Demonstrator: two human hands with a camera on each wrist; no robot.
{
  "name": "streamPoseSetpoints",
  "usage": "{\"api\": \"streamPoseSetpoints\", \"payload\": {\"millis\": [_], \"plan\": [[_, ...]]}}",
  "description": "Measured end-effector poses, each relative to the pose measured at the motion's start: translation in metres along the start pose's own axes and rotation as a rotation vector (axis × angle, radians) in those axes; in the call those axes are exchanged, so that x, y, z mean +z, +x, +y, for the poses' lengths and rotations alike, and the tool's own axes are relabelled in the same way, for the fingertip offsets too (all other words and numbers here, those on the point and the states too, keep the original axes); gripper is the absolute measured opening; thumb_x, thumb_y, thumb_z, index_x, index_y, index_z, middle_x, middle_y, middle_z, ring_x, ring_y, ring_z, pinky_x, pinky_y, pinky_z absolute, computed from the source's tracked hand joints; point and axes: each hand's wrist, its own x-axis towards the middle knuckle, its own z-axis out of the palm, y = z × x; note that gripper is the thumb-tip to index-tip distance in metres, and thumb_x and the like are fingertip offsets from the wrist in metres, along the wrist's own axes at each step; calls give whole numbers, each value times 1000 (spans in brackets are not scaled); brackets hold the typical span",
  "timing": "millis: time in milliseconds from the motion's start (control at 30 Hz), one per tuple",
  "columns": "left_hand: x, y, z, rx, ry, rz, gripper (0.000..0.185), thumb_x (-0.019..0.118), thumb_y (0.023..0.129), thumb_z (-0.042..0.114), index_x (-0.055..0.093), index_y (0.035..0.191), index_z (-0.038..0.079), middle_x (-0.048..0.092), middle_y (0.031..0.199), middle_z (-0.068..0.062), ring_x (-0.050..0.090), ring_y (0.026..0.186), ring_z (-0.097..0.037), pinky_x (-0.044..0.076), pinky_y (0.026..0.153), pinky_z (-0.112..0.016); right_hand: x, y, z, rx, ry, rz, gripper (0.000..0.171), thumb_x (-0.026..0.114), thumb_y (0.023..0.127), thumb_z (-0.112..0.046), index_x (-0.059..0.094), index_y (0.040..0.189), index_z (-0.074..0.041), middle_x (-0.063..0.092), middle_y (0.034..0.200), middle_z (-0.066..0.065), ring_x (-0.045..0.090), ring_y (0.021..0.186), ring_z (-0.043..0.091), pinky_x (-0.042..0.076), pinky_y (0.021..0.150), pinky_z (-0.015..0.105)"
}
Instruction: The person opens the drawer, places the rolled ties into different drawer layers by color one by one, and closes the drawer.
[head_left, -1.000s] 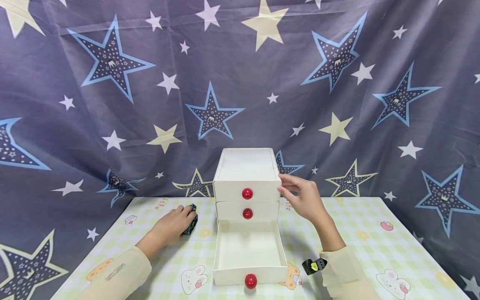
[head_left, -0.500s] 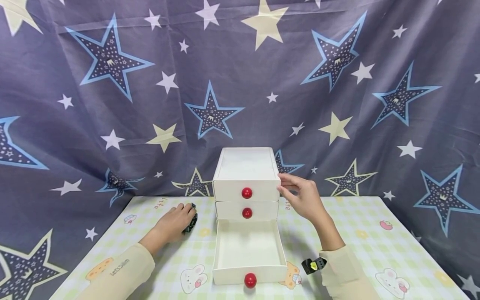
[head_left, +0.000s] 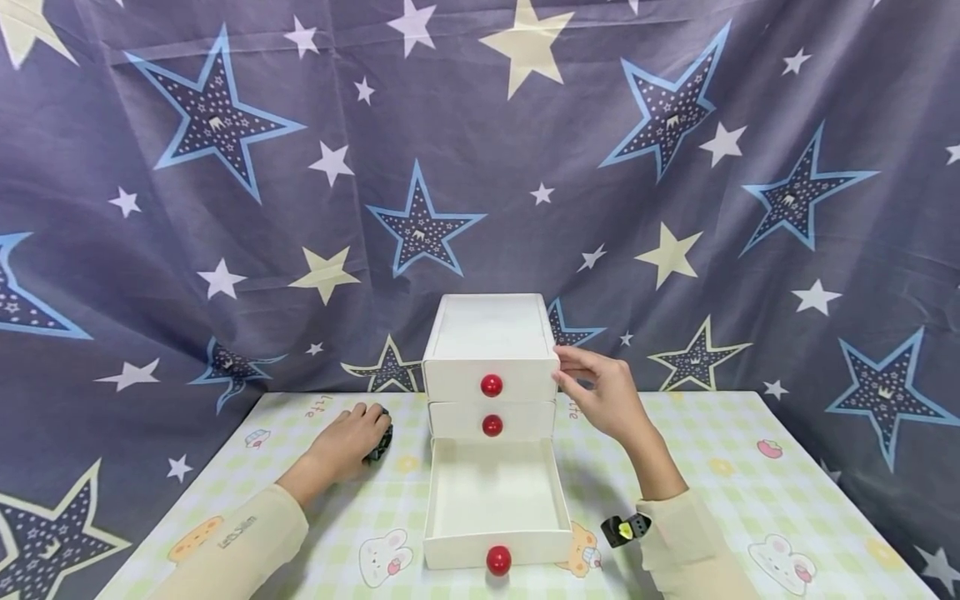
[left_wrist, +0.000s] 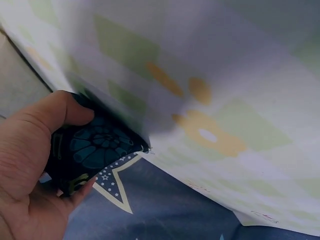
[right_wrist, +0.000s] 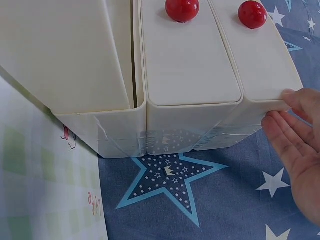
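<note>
Left hand (head_left: pixel 352 440) lies knuckles-up on the surface (head_left: pixel 750 500), fingers curled round a dark patterned cloth bundle (left_wrist: pixel 92 152) at nine o'clock of the white drawer unit (head_left: pixel 491 367). Right hand (head_left: pixel 603 396), fingers straight and relaxed, touches the unit's top corner at three o'clock. Bottom drawer (head_left: pixel 497 500) stands pulled out, smooth, boxy, glossy red round knob (head_left: pixel 498 560). Checked pastel cover on the surface; star-printed curtain (head_left: pixel 225 208) behind.

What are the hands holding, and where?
The left hand grips a dark cloth around its bunched edge. The right hand only touches the drawer box at its top corner.
</note>
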Motion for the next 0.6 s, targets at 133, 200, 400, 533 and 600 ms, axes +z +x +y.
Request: {"api": "streamPoseSetpoints", "payload": {"millis": [133,200,400,533,600], "plan": [[-5,2,-2,-4,2,44,62,91,64,13,57,115,2,51,107,-14,50,92,-33,49,70,-48,0,0,0,0,-4,4,37,77,91,-2,70,127,1,75,110,15,75,96,26,61,81,32],[-10,3,-3,-2,1,60,65,93,63,16,57,116,1,50,107,-15,50,91,-34,49,69,-48,0,1,0,1,-11,8,36,78,91,-2,70,126,0,76,109,15,75,96,26,61,81,32],[-33,4,-9,-33,-27,87,67,94,67,22,58,120,2,52,110,-15,51,95,-35,49,75,-51,1,0,0,11,-10,0,37,77,91,-3,70,127,0,75,110,14,75,97,26,61,82,31],[-49,3,-14,-53,-41,122,67,93,68,26,59,121,4,52,112,-14,51,99,-36,47,76,-50,2,0,0,4,-7,2,37,77,91,-2,70,127,1,75,110,15,75,98,26,61,83,31],[-56,3,-15,-52,-52,141,68,93,68,29,60,122,4,53,113,-13,51,100,-36,46,75,-49,2,0,0,-2,-9,6,37,77,91,-2,70,127,1,75,110,15,75,97,27,61,82,31]]}}
